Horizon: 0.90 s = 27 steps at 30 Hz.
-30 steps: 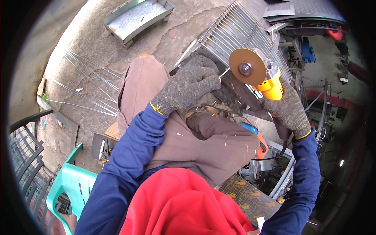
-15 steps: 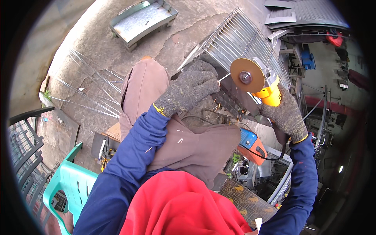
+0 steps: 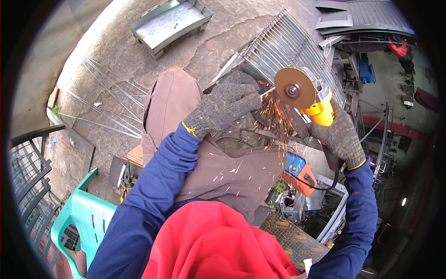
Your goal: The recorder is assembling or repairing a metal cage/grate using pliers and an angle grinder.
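Note:
My right hand [image 3: 341,137], in a grey knit glove, is closed around the yellow body of an angle grinder [image 3: 319,113]. Its brown cutting disc [image 3: 289,86] meets the tip of a thin metal rod [image 3: 268,92], and orange sparks [image 3: 278,116] spray downward from there. The rod's short end sticks out of my gloved left hand [image 3: 225,103], whose fingers are wrapped around it. The rest of the rod is hidden by the glove. Both hands are above and in front of my knees.
A barred metal grille [image 3: 290,39] lies just beyond my hands. An orange and blue machine [image 3: 301,174] with a black cable stands below the grinder. Thin rods [image 3: 109,116] lie on the ground at left, a green plastic chair [image 3: 93,216] nearer. A metal tray [image 3: 174,25] stands far off.
The grinder's disc has shifted slightly to the right and is now at the rod's tip. Sparks have grown from a few specks to a dense spray falling over my leg.

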Each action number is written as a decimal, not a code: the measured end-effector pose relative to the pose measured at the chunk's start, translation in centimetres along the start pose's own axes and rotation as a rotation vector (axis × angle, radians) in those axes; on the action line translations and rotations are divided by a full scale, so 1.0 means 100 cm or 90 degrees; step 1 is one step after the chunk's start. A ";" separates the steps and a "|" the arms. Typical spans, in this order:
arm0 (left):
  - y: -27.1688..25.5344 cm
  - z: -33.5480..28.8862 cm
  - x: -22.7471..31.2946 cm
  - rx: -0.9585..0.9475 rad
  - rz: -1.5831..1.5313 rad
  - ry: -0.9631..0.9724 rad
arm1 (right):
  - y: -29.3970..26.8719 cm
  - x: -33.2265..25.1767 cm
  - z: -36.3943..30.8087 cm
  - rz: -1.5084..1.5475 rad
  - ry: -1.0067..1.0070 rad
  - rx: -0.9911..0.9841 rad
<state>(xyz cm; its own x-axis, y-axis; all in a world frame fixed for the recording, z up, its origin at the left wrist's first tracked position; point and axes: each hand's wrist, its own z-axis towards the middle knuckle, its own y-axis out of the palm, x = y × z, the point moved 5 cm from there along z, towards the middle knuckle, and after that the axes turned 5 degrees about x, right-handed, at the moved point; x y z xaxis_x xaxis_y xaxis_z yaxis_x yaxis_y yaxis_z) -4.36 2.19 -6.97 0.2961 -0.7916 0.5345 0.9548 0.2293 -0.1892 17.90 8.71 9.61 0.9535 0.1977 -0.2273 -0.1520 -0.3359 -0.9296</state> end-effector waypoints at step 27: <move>0.002 -0.012 -0.005 -0.072 -0.002 -0.048 | 0.001 0.002 -0.001 -0.020 0.012 0.003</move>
<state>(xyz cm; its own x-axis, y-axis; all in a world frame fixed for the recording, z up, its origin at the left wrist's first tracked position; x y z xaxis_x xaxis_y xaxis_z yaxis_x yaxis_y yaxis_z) -4.33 2.03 -8.26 0.2991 -0.7460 0.5949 0.9475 0.1584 -0.2778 18.06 8.64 9.47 0.9627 0.1902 -0.1923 -0.1229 -0.3258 -0.9374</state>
